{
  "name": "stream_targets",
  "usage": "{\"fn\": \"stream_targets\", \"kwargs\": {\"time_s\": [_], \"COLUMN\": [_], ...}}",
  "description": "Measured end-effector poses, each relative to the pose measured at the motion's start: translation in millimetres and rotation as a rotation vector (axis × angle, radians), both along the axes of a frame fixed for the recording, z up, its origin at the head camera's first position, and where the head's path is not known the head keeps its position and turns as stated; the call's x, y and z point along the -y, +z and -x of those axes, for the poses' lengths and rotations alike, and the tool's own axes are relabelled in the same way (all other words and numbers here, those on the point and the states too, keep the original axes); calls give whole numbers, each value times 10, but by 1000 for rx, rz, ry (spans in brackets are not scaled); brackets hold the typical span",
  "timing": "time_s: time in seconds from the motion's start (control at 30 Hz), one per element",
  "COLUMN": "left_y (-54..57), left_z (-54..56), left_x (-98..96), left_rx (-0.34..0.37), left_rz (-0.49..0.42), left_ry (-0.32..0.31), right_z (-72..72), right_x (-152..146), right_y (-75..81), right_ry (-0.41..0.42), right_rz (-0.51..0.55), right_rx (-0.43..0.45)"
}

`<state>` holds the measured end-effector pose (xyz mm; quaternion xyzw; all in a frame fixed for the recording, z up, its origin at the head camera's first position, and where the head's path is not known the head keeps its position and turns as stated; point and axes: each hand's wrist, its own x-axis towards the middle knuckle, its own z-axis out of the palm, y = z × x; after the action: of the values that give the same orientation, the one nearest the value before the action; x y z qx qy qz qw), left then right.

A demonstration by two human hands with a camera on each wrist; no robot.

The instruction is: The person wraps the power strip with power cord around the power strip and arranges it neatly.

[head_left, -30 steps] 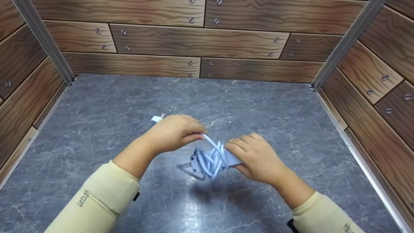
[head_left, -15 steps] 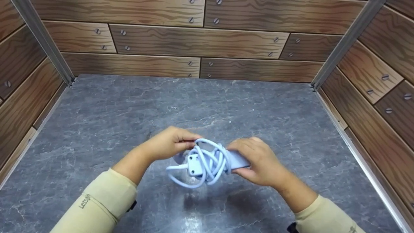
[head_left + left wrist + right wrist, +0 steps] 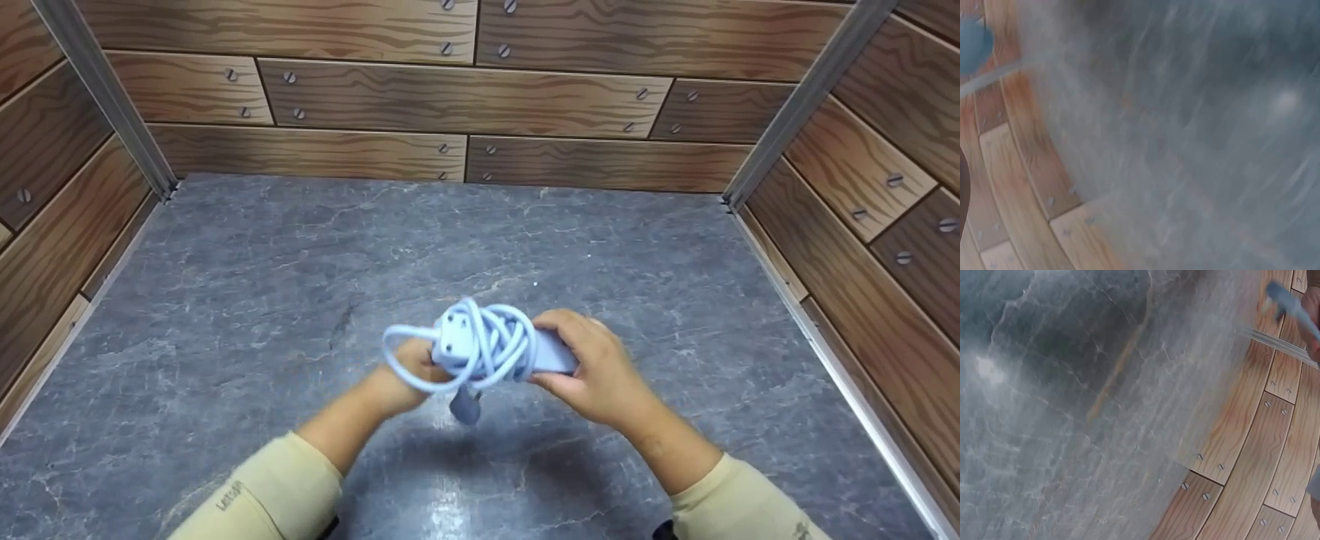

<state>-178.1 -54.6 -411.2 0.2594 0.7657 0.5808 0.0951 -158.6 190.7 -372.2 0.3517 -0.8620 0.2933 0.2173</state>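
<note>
A pale blue power strip (image 3: 553, 352), its cord (image 3: 504, 341) wound round it in several crossing turns, is held up over the table in the head view. My right hand (image 3: 592, 367) grips the strip's right end between thumb and fingers. Behind and below the left end is my left hand (image 3: 401, 379), fingers mostly hidden by the bundle; in the right wrist view, that hand's fingers (image 3: 1311, 318) are curled at the cord near the plug (image 3: 1283, 295). The same plug (image 3: 465, 407) hangs under the strip in the head view. A cord loop sticks out to the left.
The grey marbled tabletop (image 3: 262, 300) lies below both hands. Wood-patterned panels (image 3: 450, 94) wall in the back and both sides, with metal posts (image 3: 787, 105) at the rear corners.
The left hand has moved from behind and left of the bundle, down and underneath it, taking the plug along. The strip has tipped and risen slightly, while the right hand keeps its grip.
</note>
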Motion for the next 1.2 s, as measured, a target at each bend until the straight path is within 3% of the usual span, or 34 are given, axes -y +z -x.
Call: {"fn": "stream_targets", "kwargs": {"time_s": [0.13, 0.23, 0.4, 0.67, 0.87, 0.93, 1.0, 1.2], "left_y": [-148, -232, -359, -597, -647, -613, -558, -374], "left_z": [-83, -131, -173, -258, -258, -253, -245, -166], "left_x": [-96, -108, -60, -47, 0, 30, 77, 219], "left_rx": [-7, 89, 203, 439, 500, 488, 429, 86], "left_rz": [-14, -63, -22, -81, -109, -67, 35, 472], "left_ry": [82, 105, 104, 205, 262, 261, 263, 317], "right_z": [42, 74, 140, 177, 142, 127, 113, 47], "right_x": [15, 10, -27, -15, 42, 78, 115, 163], "right_y": [-61, -155, -398, -865, -1066, -1100, -1119, -1145], "right_ry": [-111, -171, -230, -276, -322, -336, -346, -347], "right_rz": [-23, -47, -78, -102, -162, -198, -241, -344], "right_rx": [51, 84, 138, 286, 349, 331, 276, 93]}}
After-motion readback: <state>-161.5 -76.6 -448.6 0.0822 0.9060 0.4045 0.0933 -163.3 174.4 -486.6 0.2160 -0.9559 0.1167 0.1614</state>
